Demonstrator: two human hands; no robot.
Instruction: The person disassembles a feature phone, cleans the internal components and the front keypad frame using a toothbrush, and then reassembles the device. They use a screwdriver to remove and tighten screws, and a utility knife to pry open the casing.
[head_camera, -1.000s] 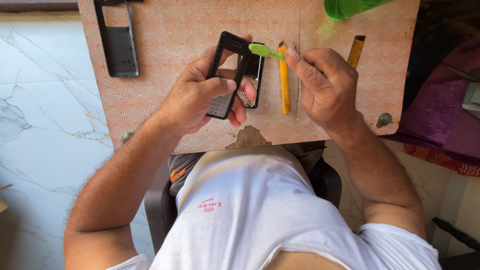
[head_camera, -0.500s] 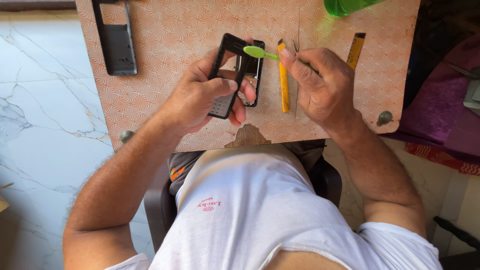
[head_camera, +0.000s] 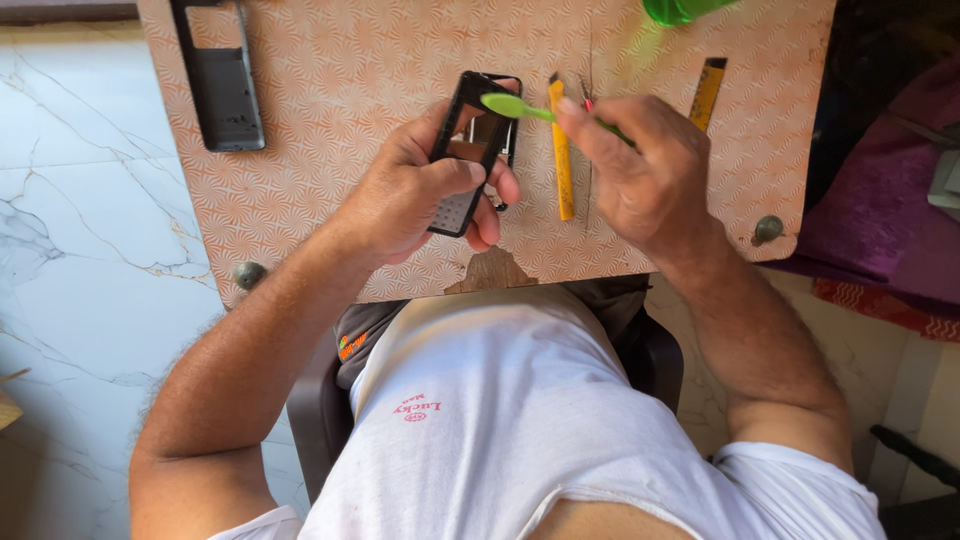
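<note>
My left hand grips a black phone front frame with a keypad, held tilted over a patterned board. My right hand pinches a green plastic pry tool; its flat tip rests at the frame's upper right edge. A yellow pry stick lies on the board between my hands.
A dark grey phone back cover lies at the board's upper left. A second yellow tool sits at the upper right, below a green object. White marble floor is on the left; purple cloth on the right.
Both hands and the phone frame have shifted slightly; the green tool's tip stays at the frame's top edge.
</note>
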